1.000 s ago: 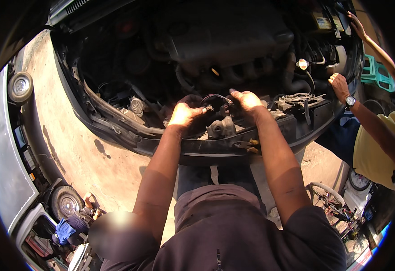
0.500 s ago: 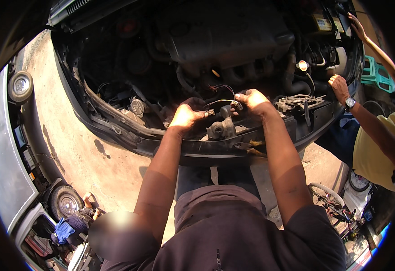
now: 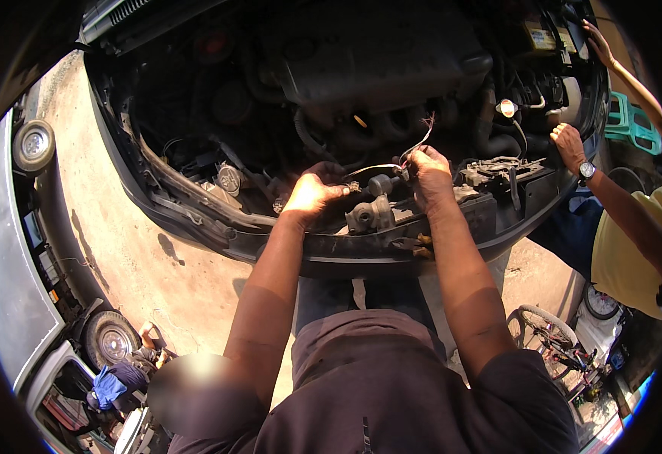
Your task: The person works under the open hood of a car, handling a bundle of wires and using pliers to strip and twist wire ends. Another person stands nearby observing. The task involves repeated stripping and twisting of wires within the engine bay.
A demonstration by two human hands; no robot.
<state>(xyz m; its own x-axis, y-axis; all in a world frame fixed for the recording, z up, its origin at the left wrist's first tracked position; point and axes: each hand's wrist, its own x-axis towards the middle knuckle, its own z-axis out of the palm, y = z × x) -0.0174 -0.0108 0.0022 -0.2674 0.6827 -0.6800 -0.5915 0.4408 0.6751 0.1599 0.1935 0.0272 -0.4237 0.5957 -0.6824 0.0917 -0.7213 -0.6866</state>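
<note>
In the open engine bay, my left hand (image 3: 310, 195) grips a small connector (image 3: 354, 187) between thumb and fingers. A thin pale wire (image 3: 376, 167) runs from it toward my right hand (image 3: 429, 171), whose fingers are pinched on the wires. A bunch of fine frayed reddish wire ends (image 3: 427, 124) stands up above that hand. Between and below my hands sits a dusty grey cast part (image 3: 369, 214). Yellow-handled pliers (image 3: 422, 244) lie on the front edge, just below my right hand. The dark engine cover (image 3: 380, 60) is farther in.
A co-worker's hand (image 3: 567, 141) rests at the bay's right edge, another arm (image 3: 603, 49) above it. A green plastic stool (image 3: 634, 125) and bicycle (image 3: 550, 340) are on the right. A grey vehicle (image 3: 13, 250) is on the left, a person (image 3: 108, 386) beside its wheel.
My right hand has turned and shifted slightly, and the loose wire ends have swung up and to the right. My left hand stays in nearly the same place on the connector.
</note>
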